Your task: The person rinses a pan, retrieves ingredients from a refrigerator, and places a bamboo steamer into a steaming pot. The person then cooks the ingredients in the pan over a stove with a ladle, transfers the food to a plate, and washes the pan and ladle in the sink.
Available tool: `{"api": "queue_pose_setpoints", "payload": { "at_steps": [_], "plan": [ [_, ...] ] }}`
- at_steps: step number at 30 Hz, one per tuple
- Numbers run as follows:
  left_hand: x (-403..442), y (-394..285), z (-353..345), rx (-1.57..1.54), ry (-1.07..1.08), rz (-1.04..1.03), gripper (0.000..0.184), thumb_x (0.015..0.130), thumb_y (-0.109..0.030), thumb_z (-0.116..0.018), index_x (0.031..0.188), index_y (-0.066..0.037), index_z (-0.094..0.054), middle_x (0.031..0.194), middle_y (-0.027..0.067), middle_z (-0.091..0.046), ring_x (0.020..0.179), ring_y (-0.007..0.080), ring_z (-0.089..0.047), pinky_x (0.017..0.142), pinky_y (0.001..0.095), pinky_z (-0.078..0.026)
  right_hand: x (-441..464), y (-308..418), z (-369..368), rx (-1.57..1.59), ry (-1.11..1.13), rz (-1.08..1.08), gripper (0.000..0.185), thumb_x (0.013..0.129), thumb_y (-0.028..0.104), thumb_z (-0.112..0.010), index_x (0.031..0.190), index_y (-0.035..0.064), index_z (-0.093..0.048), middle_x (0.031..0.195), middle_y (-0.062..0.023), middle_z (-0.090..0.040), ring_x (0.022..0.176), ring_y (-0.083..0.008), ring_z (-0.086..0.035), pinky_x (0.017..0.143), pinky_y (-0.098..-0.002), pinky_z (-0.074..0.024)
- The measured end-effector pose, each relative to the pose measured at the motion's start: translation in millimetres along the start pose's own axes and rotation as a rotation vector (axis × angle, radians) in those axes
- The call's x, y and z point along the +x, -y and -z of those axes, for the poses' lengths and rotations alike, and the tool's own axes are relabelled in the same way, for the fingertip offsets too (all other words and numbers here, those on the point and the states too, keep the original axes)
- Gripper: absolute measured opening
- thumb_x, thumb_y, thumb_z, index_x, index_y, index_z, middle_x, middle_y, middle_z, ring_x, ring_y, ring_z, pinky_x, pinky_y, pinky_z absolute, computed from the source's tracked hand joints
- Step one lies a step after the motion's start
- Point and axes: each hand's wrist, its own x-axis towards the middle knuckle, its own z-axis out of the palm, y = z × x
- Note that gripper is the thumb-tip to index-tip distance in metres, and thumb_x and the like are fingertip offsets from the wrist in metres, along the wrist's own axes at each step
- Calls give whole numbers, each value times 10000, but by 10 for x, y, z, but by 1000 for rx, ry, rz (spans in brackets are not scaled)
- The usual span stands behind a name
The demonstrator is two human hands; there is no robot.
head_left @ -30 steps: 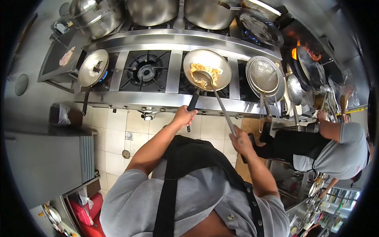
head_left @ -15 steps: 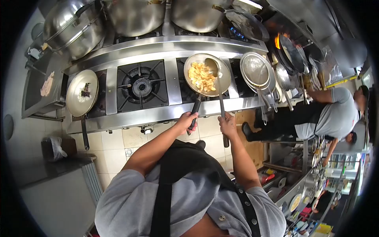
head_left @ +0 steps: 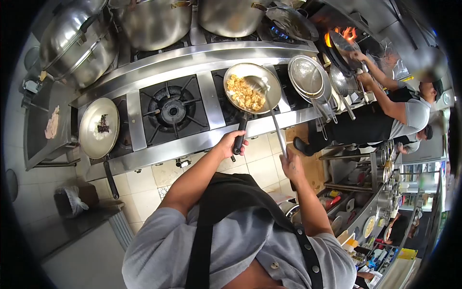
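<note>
My left hand [head_left: 234, 144] is closed around the black handle of a frying pan [head_left: 233, 72] over the burner in the middle of the stove. Golden-brown, chunky food [head_left: 245, 93] fills the pan's left and lower part, with a few white pieces at the right. Closed on the long handle of a ladle [head_left: 278, 132], my right hand [head_left: 291, 168] is lower and to the right. The ladle's bowl rests in the pan at the food's right edge and looks blurred.
Left of a bare burner [head_left: 173, 111], a second pan [head_left: 88, 129] holds dark and white bits. Strainers [head_left: 308, 77] sit to the right. Large pots [head_left: 151, 26] line the back. A co-worker [head_left: 404, 113] reaches toward a flaming wok [head_left: 332, 55].
The ladle's bowl has moved lower in the pan, and my right hand has shifted down and right. The food looks browner and more gathered. The co-worker's arms now reach the wok; its flames have grown.
</note>
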Motion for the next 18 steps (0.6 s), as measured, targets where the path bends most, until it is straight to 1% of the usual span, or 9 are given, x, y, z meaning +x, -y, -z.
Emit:
{"api": "queue_pose_setpoints", "payload": {
  "at_steps": [1,4,5,7,10,11,14,15,18],
  "plan": [
    [-51,-38,-57,-5,-13,-9,292,904,-360,-573,1047,-119,-491,667,49,-551,485,177,-538,437,371,-464,136,-155,-140,70,-78,18,289,826,116,-595,1069,-40,-582,694,-236,-555,633,-339,-586,610,-396,-462],
    [-40,-53,-150,380,-208,-116,247,908,-309,-591,999,-111,-474,624,22,-502,428,139,-490,365,335,-410,600,-270,-375,76,-170,107,219,829,112,-586,980,-46,-578,637,-182,-497,584,-233,-542,584,-388,-450],
    [-105,-96,-233,418,-259,-120,219,906,-262,-604,950,-104,-460,604,8,-477,382,116,-450,320,307,-367,726,-252,-440,152,-103,69,200,829,114,-580,951,-44,-569,631,-187,-492,577,-244,-540,575,-393,-445],
    [-133,-163,-215,507,-289,-134,207,906,-248,-602,935,-96,-463,602,8,-475,375,116,-442,321,307,-365,808,-190,-552,337,87,-42,185,831,127,-564,930,-29,-561,623,-188,-505,562,-285,-523,566,-407,-434],
    [-267,-226,-255,580,-328,-158,185,896,-196,-606,898,-72,-469,596,12,-484,373,116,-452,319,307,-360,508,-75,-284,84,87,165,213,844,130,-564,984,-30,-571,664,-179,-574,611,-263,-562,600,-392,-458],
    [-342,-247,-325,613,-354,-157,182,895,-188,-607,890,-68,-471,595,13,-487,376,116,-458,319,308,-359,397,-77,-130,89,87,189,266,844,116,-577,1053,-47,-567,711,-201,-598,666,-260,-596,637,-369,-473],
    [-485,-230,-446,659,-392,-166,164,890,-164,-606,860,-53,-489,585,16,-493,371,115,-464,320,300,-354,198,-384,11,181,37,102,379,822,128,-585,1162,-38,-555,841,-307,-612,845,-445,-615,712,-426,-503],
    [-524,-186,-480,662,-389,-172,161,890,-161,-606,860,-50,-494,583,16,-493,366,115,-461,321,297,-353,153,-455,40,141,-58,111,287,826,114,-577,1056,-59,-565,770,-295,-603,775,-447,-613,668,-435,-495],
    [-654,-57,-661,737,-386,-200,158,886,-155,-609,872,-38,-504,578,17,-493,358,115,-455,324,293,-353,140,-380,212,124,7,53,189,838,112,-571,905,-62,-539,664,-265,-560,653,-418,-600,631,-448,-480]
  ]
}}
